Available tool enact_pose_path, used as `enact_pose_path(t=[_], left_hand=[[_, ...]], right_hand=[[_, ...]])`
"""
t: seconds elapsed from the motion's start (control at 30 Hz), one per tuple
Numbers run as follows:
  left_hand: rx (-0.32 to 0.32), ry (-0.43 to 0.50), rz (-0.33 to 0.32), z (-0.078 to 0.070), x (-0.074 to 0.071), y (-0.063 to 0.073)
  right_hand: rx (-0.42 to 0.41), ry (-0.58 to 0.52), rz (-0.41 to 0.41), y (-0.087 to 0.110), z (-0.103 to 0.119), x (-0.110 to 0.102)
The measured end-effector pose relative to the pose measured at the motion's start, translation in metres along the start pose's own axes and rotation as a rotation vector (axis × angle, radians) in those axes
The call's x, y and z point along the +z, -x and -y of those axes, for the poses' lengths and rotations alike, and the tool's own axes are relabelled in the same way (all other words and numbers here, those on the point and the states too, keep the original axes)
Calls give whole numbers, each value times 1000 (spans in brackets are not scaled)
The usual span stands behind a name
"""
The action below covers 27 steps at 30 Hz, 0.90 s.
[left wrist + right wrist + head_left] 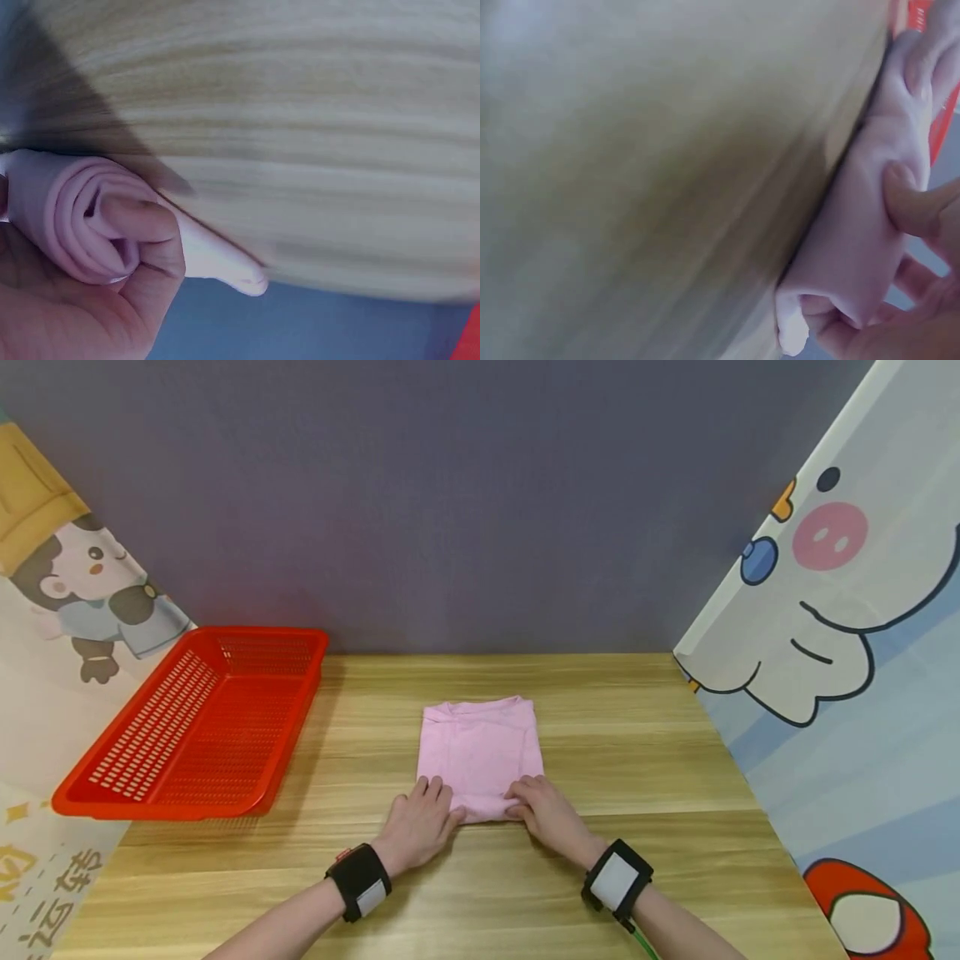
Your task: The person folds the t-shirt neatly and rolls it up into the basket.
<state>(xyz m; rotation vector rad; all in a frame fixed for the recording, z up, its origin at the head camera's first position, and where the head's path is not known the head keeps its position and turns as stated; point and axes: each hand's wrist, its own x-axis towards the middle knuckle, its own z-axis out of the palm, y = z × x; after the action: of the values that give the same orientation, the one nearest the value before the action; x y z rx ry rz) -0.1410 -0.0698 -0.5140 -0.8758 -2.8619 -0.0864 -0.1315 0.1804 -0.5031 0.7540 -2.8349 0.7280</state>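
Observation:
A pink cloth, folded into a rough rectangle [480,747], lies on the wooden table with its near edge rolled up. My left hand [420,822] grips the left end of that roll; in the left wrist view the layers of the rolled cloth [75,214] curl in a spiral, with a finger tucked into the end. At the other end my right hand [553,817] pinches the roll, its thumb pressing the near side of the cloth [847,232] and its fingers partly hidden behind it.
A red perforated plastic basket [225,718] stands at the table's left side. Behind the wooden table [622,735] rises a grey panel [480,510]. Cartoon-printed sheets [847,635] border it on both sides. Each wrist wears a black strap [358,881].

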Motion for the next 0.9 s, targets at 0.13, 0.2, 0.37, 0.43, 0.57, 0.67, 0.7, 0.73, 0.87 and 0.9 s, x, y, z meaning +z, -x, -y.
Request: enact_pose_path(t=[0.13, 0.2, 0.37, 0.43, 0.57, 0.67, 0.7, 0.73, 0.87, 0.9], left_hand=[[23, -115, -83, -1, 2, 5], [33, -172, -117, -2, 3, 6], [45, -237, -168, -6, 6, 6], [36, -217, -175, -6, 8, 4], [12, -145, -170, -6, 11, -2], [5, -102, -158, -5, 10, -6], [2, -83, -151, -5, 10, -7], [-1, -64, -143, -4, 10, -8], [-27, -4, -97, -3, 8, -13], [-34, 5, -91, -2, 8, -14]], right_hand=[[48, -86, 75, -7, -5, -3], [61, -121, 108, -11, -8, -5], [87, -197, 190, -19, -14, -11], [99, -203, 208, -21, -15, -13], [106, -162, 191, -19, -12, -11], [63, -55, 135, -12, -7, -7], [37, -1, 109, -8, -5, -6], [17, 54, 87, -5, -4, -4], [-34, 224, 22, 5, 1, 3], [-40, 254, 8, 7, 2, 4]])
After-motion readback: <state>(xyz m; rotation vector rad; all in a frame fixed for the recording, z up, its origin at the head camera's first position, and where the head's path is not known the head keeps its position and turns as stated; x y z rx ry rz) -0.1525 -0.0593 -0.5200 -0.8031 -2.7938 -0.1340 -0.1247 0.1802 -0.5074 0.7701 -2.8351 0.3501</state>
